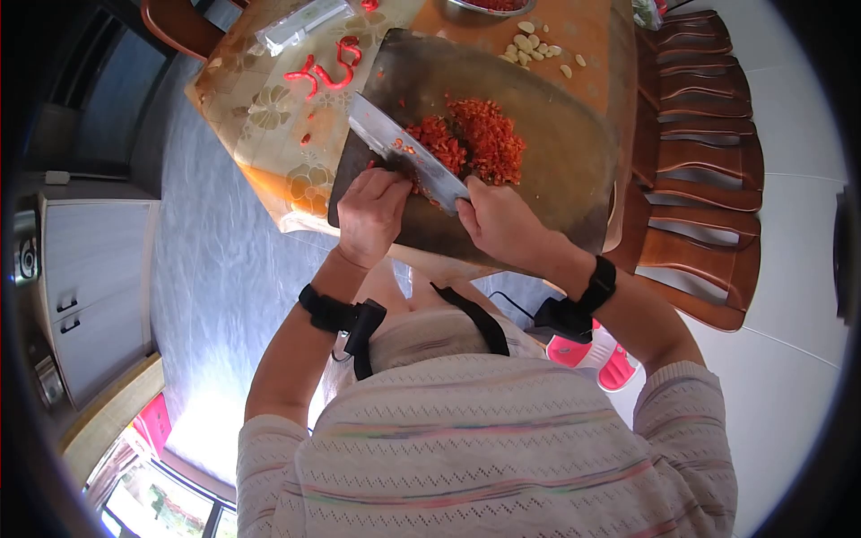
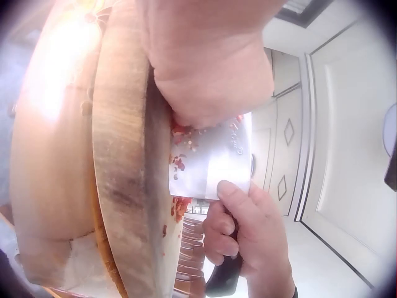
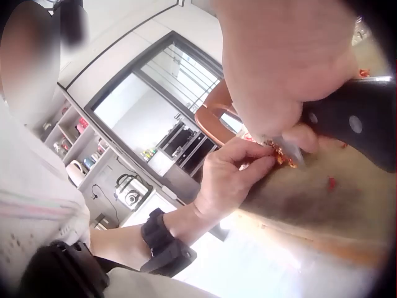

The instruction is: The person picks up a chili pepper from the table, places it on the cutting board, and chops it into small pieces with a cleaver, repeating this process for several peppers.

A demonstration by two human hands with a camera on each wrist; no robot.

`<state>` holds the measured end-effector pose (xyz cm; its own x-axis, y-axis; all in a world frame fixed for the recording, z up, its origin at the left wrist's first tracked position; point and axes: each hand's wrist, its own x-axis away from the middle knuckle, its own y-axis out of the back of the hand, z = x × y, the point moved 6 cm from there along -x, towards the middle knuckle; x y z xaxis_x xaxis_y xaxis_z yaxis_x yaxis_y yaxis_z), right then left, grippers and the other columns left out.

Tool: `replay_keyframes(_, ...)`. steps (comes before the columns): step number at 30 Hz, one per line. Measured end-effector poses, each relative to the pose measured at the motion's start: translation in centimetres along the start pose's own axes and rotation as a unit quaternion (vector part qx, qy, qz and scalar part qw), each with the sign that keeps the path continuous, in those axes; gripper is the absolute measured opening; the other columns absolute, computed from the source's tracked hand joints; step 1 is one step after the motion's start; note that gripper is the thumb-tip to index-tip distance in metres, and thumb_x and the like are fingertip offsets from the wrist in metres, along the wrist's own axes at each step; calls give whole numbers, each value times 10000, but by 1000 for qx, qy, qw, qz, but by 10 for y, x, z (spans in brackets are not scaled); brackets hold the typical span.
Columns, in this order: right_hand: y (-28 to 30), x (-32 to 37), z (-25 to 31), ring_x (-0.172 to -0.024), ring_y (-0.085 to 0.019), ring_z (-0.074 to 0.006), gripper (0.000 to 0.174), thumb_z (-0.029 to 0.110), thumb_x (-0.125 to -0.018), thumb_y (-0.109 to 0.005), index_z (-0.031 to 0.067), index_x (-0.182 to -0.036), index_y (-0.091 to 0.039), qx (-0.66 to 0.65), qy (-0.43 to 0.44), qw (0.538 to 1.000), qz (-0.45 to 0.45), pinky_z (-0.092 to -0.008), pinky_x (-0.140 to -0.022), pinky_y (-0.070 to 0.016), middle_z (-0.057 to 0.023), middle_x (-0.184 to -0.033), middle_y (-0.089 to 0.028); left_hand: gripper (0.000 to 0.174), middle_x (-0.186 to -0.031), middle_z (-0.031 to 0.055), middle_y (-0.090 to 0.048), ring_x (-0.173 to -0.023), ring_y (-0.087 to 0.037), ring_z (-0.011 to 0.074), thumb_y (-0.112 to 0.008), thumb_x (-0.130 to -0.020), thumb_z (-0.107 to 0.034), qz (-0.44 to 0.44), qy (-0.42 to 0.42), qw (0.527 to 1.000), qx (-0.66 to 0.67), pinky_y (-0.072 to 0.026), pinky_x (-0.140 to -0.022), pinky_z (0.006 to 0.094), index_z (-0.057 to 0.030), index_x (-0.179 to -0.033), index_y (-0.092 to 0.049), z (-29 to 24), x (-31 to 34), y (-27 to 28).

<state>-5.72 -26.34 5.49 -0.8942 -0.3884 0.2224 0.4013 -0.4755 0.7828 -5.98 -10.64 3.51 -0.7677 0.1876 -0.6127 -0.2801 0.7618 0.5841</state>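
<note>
My right hand (image 1: pixel 507 220) grips the black handle (image 3: pixel 356 115) of a cleaver (image 1: pixel 381 130), its thumb lying against the blade in the left wrist view. The broad blade slants across the left part of a thick wooden cutting board (image 1: pixel 560 152), with red bits stuck to its side. Close beside the blade, my left hand (image 1: pixel 369 215) has its fingers curled down at the board, pinching a red chili pepper that is mostly hidden; a small red tip shows by the fingers. Chopped red chili (image 1: pixel 489 139) lies heaped on the blade's right side.
Whole red chilies (image 1: pixel 336 76) lie on the patterned tablecloth (image 1: pixel 242 99) left of the board, near a clear plastic packet (image 1: pixel 305 25). Peeled garlic cloves (image 1: pixel 525 45) and a metal bowl (image 1: pixel 484 7) of red chili are beyond it. Wooden chairs (image 1: pixel 700 152) line the right.
</note>
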Motion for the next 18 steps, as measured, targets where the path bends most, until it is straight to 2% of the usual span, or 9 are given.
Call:
replay_keyframes(4,2,1,-3,-695,-597,-434,192,145,-860,-520,-43,-845,-488,-1,5,1000,-24,-496,-624,-470,-259,-705,-593,202,-827,58,-605,-799,-598,254,-652,-642,49,11,0,1000,-1,-512,-781,351,-51,-818,-654,-4,-1,3)
replay_keyframes(10,14,1,-2,-700,-598,-436,190,147,-862,-515,-39,-834,-493,-12,-26,1000,7,-498,-633,-467,-260,-703,-593,225,-848,62,-610,-814,-601,251,-649,-629,62,18,-17,1000,-3,-513,-798,349,-42,-828,-665,-1,2,1)
replay_keyframes(18,8,3,7,-699,-604,-425,184,153,-868,-505,-28,-835,-492,18,-2,999,33,-499,-623,-464,-242,-690,-596,234,-838,64,-611,-826,-605,256,-644,-628,65,8,-1,1000,17,-518,-742,336,-44,-835,-662,-4,5,6)
